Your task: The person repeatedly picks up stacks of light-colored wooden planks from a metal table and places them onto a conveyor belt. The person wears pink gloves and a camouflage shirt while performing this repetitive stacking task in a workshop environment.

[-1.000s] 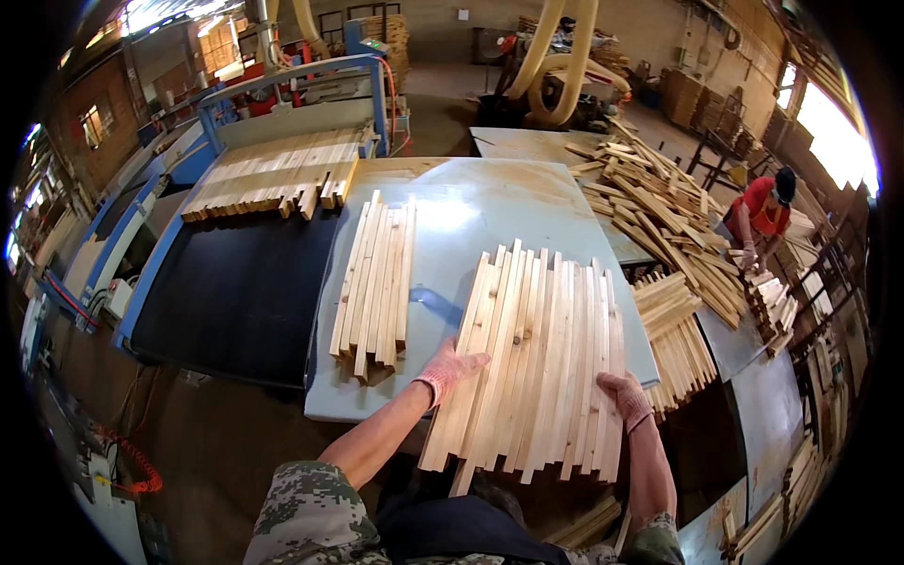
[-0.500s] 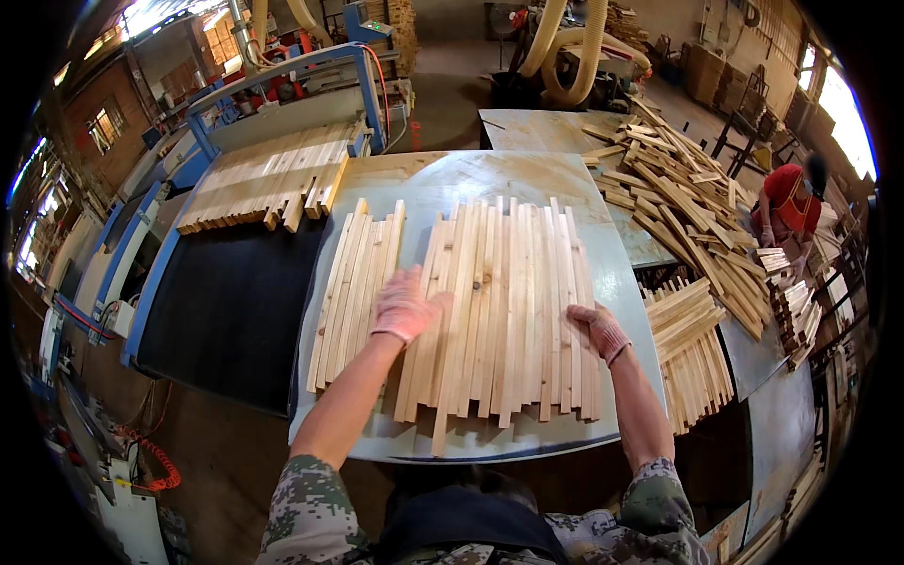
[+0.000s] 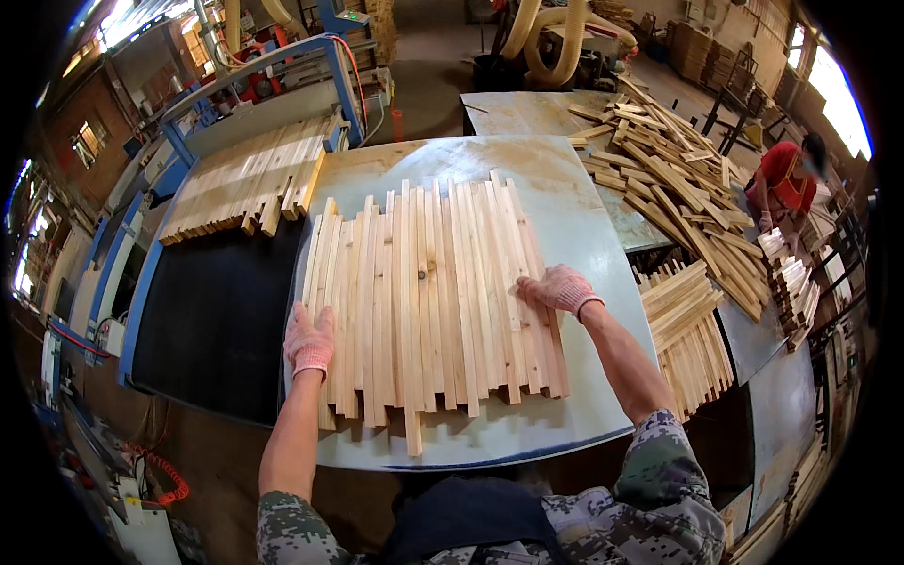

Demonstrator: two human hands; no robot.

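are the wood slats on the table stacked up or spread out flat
Spread flat: the wooden slats lie side by side in one layer on the table, left hand and right hand at their edges.

Wooden slats (image 3: 433, 301) are lying side by side on the counter (image 3: 584, 226). Left of the slats a conveyor belt (image 3: 212, 320) is carrying more boards (image 3: 250, 184) at its far end. Right of the slats, stacked strips (image 3: 683, 330) are sitting below a loose pile of offcuts (image 3: 673, 160) behind them.

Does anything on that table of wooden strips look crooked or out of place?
Mostly tidy, but the near ends of the wooden slats are ragged: one slat juts out past its neighbours. The left hand and right hand press on the row's two sides. Behind, a slat heap lies jumbled.
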